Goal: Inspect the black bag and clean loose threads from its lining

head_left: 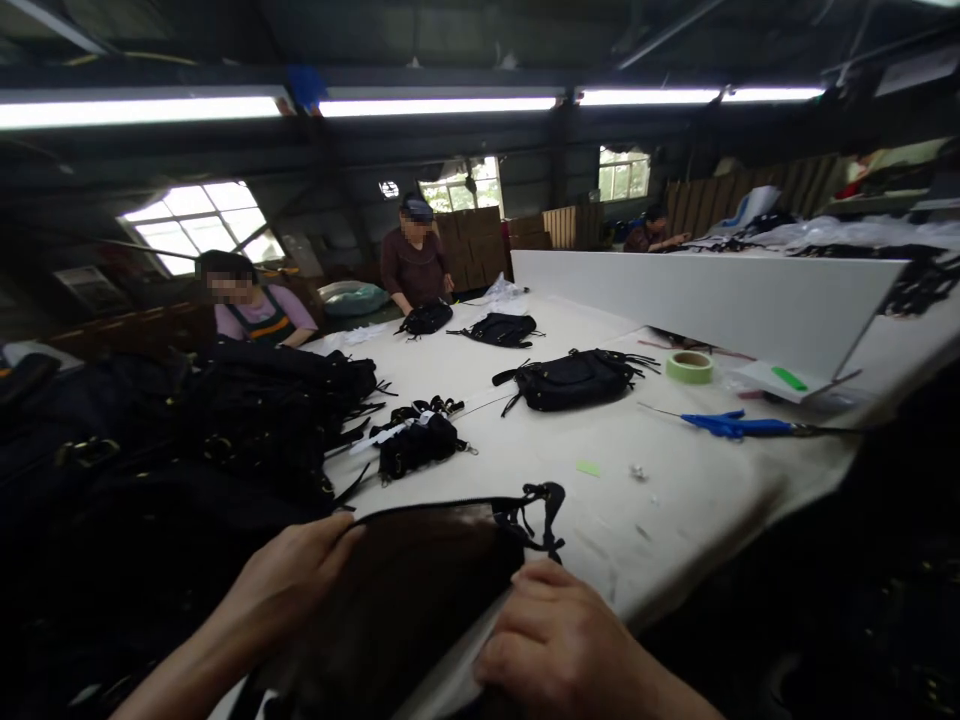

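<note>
A dark brown bag with a zipped top edge and black straps lies at the near edge of the white table. My left hand grips its left end, fingers closed over the rim. My right hand is closed on the bag's right side, knuckles up. A tangle of black straps and buckles lies just beyond the bag.
A big heap of black bags fills the left. More black bags lie mid-table, with blue scissors and a green tape roll to the right. A white board stands behind. Two people work at the far end.
</note>
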`<state>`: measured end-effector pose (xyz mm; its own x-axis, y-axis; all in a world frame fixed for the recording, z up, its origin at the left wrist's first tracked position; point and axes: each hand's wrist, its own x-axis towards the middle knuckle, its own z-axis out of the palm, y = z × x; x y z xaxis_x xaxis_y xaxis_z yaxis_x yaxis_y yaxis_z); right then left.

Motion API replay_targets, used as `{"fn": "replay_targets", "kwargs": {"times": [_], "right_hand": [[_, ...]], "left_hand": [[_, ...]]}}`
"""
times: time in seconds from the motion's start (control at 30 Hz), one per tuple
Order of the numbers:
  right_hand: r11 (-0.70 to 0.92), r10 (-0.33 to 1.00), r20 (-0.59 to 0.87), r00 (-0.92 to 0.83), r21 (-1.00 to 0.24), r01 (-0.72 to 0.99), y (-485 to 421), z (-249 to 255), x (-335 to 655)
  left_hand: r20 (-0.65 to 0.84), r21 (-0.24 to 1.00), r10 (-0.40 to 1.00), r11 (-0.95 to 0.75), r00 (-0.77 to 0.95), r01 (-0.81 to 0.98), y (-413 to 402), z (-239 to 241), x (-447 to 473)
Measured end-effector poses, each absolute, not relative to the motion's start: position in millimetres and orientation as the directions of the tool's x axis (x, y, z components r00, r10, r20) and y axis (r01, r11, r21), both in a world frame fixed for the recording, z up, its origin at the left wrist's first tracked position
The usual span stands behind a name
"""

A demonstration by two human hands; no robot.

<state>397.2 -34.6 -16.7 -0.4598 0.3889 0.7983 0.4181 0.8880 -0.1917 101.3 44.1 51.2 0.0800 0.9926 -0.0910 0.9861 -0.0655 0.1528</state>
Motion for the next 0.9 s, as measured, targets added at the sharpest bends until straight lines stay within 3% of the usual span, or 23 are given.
{"fn": "replay_targets", "kwargs": {"times": [0.1, 0.37, 0.63, 0.9], "right_hand": [[0.88, 0.418, 0.808, -0.415, -0.248, 0.405, -22, -28, 391], [0.881, 0.432, 0.84, -0.329, -0.315, 0.352, 26, -40, 341], [0.893, 0.423, 0.673, -0.607, -0.194, 0.407, 64, -153, 308], [0.88, 0.418, 0.642, -0.643, -0.109, 0.463, 64, -161, 305]], "left_hand": [[-0.203, 0.18, 0.976, -0.039, 0.076, 0.983, 64, 43, 112], [-0.266, 0.285, 0.962, 0.025, 0.054, 0.958, 90, 9, 73], [-0.205, 0.243, 0.979, 0.048, 0.003, 0.969, 116, -52, 53], [-0.168, 0.378, 0.985, 0.096, -0.034, 0.921, 127, -93, 33]]}}
